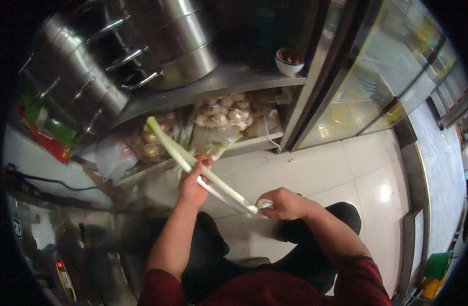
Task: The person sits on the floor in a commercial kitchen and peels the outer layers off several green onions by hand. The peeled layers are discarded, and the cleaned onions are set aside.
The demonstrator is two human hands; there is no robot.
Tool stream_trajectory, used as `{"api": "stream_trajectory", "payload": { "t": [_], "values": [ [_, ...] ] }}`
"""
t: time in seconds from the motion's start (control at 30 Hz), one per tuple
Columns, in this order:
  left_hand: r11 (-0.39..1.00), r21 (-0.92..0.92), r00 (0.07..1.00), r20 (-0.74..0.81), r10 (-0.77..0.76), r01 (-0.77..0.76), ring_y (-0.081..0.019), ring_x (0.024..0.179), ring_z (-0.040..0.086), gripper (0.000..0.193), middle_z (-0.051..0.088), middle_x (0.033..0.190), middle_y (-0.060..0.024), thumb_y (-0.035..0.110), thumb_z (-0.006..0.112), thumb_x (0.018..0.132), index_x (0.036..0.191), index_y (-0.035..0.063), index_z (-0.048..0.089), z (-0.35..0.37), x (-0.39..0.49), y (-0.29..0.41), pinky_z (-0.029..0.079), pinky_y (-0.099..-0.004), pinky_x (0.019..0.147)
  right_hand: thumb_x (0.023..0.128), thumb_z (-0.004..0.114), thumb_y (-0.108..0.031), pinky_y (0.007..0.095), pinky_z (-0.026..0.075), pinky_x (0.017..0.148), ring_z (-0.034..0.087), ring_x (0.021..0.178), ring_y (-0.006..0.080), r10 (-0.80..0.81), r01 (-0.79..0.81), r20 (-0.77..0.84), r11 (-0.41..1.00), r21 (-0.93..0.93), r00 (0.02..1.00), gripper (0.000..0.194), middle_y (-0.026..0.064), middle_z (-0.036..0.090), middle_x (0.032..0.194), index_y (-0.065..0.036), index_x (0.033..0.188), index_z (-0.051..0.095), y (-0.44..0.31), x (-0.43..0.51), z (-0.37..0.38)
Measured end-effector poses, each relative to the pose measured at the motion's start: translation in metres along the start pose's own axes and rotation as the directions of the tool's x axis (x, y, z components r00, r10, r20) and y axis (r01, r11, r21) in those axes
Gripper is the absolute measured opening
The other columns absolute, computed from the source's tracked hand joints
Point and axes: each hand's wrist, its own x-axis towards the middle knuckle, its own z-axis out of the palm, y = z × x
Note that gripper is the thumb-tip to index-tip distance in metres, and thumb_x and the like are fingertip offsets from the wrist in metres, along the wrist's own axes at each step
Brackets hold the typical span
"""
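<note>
My left hand (194,186) is closed around the middle of long, pale green and white stalks that look like leeks or large scallions (226,187). They slant from the upper left down to the right. At their white lower end is my right hand (285,204), its fingers curled around a small whitish piece (265,203); whether this is part of the stalks or a separate thing I cannot tell. Behind the stalks, on a low shelf, lie a clear bag of garlic bulbs or similar pale bulbs (222,113) and another bag with round brownish vegetables (151,147).
Stacked steel steamer pots (180,46) stand on the metal counter (234,82) above the low shelf. A white bowl (290,63) with dark contents sits near the counter's right end. A glass door or partition (352,84) rises at the right, over a tiled floor (314,168).
</note>
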Motion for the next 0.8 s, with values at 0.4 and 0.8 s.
{"api": "stream_trajectory", "payload": {
  "t": [0.4,0.8],
  "values": [
    [0.992,0.119,0.992,0.111,-0.065,0.052,-0.0072,0.071,0.046,0.031,0.065,0.102,-0.0098,0.021,0.062,0.089,0.119,0.0105,0.057,0.010,-0.009,0.004,0.038,-0.0244,0.063,0.079,0.063,-0.010,0.0359,0.049,0.069,0.063,0.074,0.0285,-0.125,0.124,0.139,0.992,0.011,0.982,0.029,0.0176,0.065,0.084,-0.001,0.106,0.063,0.010,0.007,0.022],
    [0.990,0.141,0.997,0.078,-0.015,0.004,-0.0056,0.065,0.043,0.027,0.065,0.101,-0.0070,0.020,0.059,0.091,0.116,0.0088,0.058,0.011,-0.007,0.002,0.037,-0.0238,0.059,0.078,0.062,-0.015,0.0364,0.048,0.069,0.062,0.073,0.0291,-0.025,-0.001,0.180,0.990,0.141,0.983,0.029,0.0181,0.065,0.081,-0.003,0.104,0.064,0.005,0.008,0.022]
  ]
}}
